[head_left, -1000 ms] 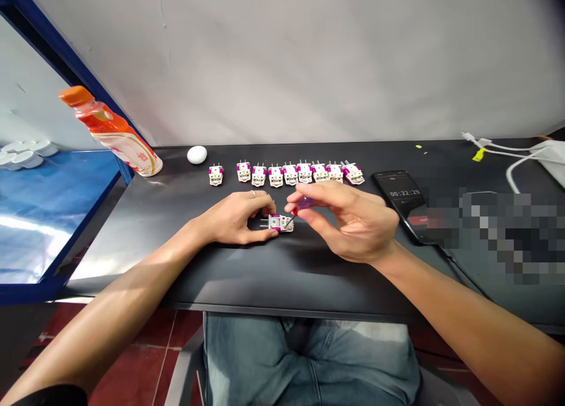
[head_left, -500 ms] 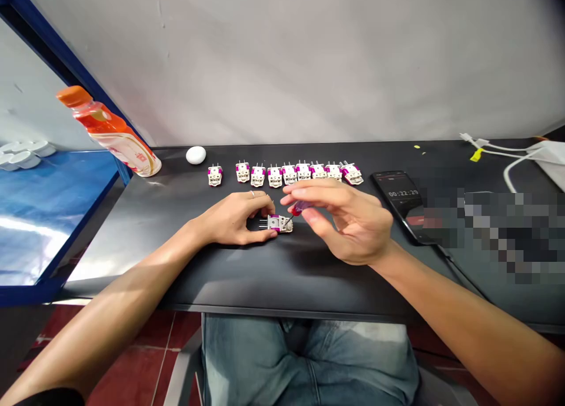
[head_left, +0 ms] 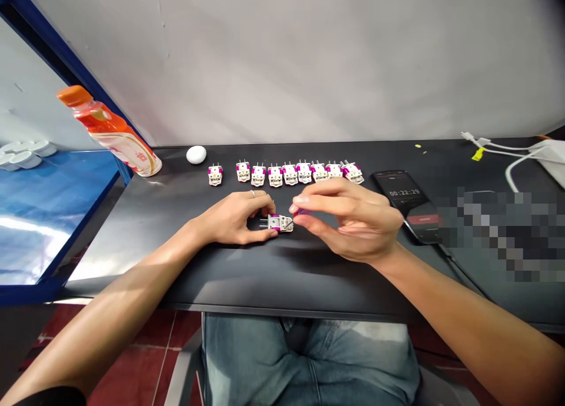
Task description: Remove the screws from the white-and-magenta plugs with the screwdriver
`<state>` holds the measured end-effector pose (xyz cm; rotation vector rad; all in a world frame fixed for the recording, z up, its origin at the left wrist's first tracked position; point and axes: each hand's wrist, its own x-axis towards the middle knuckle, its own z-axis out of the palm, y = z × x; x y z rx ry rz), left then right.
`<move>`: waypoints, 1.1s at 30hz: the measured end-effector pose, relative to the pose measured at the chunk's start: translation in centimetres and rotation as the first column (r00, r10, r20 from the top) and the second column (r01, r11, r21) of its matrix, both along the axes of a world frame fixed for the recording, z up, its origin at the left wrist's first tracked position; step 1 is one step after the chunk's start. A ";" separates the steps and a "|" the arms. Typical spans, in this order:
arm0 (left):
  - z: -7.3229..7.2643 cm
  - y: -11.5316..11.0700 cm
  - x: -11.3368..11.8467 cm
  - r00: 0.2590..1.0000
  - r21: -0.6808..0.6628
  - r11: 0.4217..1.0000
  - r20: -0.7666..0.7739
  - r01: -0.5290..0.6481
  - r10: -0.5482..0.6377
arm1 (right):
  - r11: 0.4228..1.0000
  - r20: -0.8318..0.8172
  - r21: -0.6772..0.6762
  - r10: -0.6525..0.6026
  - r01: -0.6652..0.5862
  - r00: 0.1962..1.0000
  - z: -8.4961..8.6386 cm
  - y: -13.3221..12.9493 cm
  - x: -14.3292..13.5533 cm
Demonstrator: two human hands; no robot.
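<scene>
My left hand pinches a white and purple plug between thumb and fingers, holding it down on the dark table. Its metal pins point left, toward my palm. My right hand is closed on a small screwdriver with a red and purple handle, mostly hidden by my fingers. The screwdriver's thin shaft slants down to the right end of the plug. Behind my hands stands a row of several similar plugs, pins facing the wall, with one plug set apart at the left.
A white egg-shaped object and a tilted-looking orange drink bottle are at the back left. On the right lies a phone showing a timer, its cable running toward the front edge. White cables lie at the back right, near a blurred patch.
My right hand's fingers have closed together around the screwdriver handle, and the hand has shifted slightly right. The left hand and the plug have stayed in place.
</scene>
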<state>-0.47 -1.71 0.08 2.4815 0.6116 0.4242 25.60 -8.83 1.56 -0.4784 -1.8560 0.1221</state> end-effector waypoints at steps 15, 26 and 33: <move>0.1 -0.1 0.0 1.000 -0.014 1.000 -0.001 0.007 -0.007 | 0.981 -0.035 -0.183 0.054 -0.059 0.998 -0.3 -0.3 -0.1; 0.0 0.0 0.0 1.000 -0.012 1.000 0.007 0.001 0.000 | 0.964 -0.023 -0.247 0.092 -0.095 0.996 -0.4 -0.3 0.0; 0.1 0.0 0.0 1.000 -0.003 1.000 -0.001 0.009 -0.009 | 0.993 -0.011 -0.103 0.057 -0.058 0.998 -0.3 -0.1 0.0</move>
